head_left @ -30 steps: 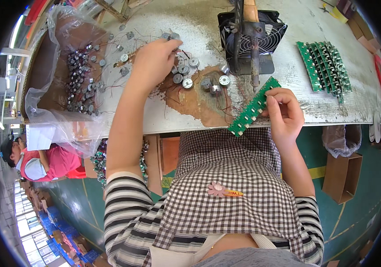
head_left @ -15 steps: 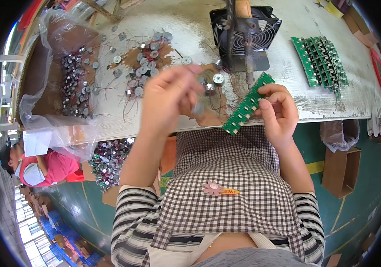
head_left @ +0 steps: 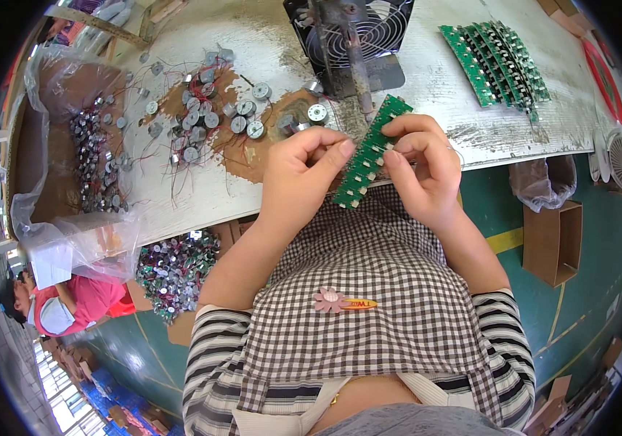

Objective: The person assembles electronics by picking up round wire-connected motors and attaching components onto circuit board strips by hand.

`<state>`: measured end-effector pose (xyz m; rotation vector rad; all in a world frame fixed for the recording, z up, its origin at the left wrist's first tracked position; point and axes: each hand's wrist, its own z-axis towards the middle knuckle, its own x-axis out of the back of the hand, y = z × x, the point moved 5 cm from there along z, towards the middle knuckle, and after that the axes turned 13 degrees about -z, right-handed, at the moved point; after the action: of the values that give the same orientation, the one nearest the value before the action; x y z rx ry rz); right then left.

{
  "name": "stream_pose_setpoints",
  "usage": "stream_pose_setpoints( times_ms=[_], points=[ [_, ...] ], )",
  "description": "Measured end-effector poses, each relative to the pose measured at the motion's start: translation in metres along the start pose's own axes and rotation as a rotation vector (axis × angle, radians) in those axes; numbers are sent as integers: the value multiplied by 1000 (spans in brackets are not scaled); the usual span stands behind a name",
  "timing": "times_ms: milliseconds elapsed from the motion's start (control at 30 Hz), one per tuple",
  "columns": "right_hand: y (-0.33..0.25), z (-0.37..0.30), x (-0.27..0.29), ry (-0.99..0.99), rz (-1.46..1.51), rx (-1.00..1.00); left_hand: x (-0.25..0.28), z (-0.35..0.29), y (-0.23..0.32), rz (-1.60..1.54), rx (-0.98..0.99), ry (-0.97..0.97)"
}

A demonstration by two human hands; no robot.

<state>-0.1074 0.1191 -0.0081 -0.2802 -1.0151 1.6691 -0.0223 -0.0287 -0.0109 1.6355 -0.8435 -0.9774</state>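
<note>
A green circuit board strip [head_left: 371, 154], lined with small pale connectors, is tilted above the table's front edge. My right hand [head_left: 427, 168] pinches it by its right side between thumb and fingers. At the board's left edge my left hand [head_left: 302, 171] is closed, thumb against fingers; what it pinches is hidden. Just beyond the board's upper end stands the tip of an upright metal rod [head_left: 358, 73], like a soldering iron. Small round motors [head_left: 255, 129] with thin red wires lie beyond my left hand, some on a brown patch of the tabletop.
A black fan [head_left: 391, 29] stands behind the rod. Stacked green boards [head_left: 496, 65] lie at the far right. On the left is a plastic-lined box [head_left: 46, 138] of motors; another heap of motors [head_left: 176, 272] sits below the table. A person in pink [head_left: 93, 301] is at the left.
My left hand has come right and down to the board's left edge, fingers now pinched there. The board stays in my right hand. The whole view has shifted, table items moving left.
</note>
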Motion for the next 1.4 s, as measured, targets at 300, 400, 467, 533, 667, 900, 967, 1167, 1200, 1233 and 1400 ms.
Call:
stream_pose_setpoints(
  times_ms=[300, 400, 467, 533, 667, 900, 967, 1167, 1200, 1233, 1400],
  points=[
    [2, 0, 1, 23, -1, -42, -9, -5, 22, 485, -566, 96],
    [0, 2, 1, 17, -9, -49, -2, 2, 15, 246, -326, 78],
    [-1, 3, 1, 14, -17, -45, -1, 6, 10, 93, -185, 45],
    [-2, 4, 1, 8, -21, -46, -3, 9, 9, 21, -139, 18],
    [-2, 6, 1, 31, 10, -69, -7, 12, 11, 98, -165, -11],
    [-4, 10, 2, 25, -82, 27, -13, 14, 9, -66, -61, 3],
    [-3, 9, 1, 27, -72, 1, -13, 14, 10, -88, -56, -2],
    [-3, 9, 0, 24, -57, -34, -11, 15, 4, -76, -74, -36],
    [-3, 9, 0, 28, -60, -32, -12, 14, 6, -60, -72, -42],
    [-3, 9, 0, 32, -63, -30, -13, 14, 6, -45, -70, -47],
    [-6, 17, 0, 43, -131, 70, -13, 22, 9, -29, -141, -13]
  ],
)
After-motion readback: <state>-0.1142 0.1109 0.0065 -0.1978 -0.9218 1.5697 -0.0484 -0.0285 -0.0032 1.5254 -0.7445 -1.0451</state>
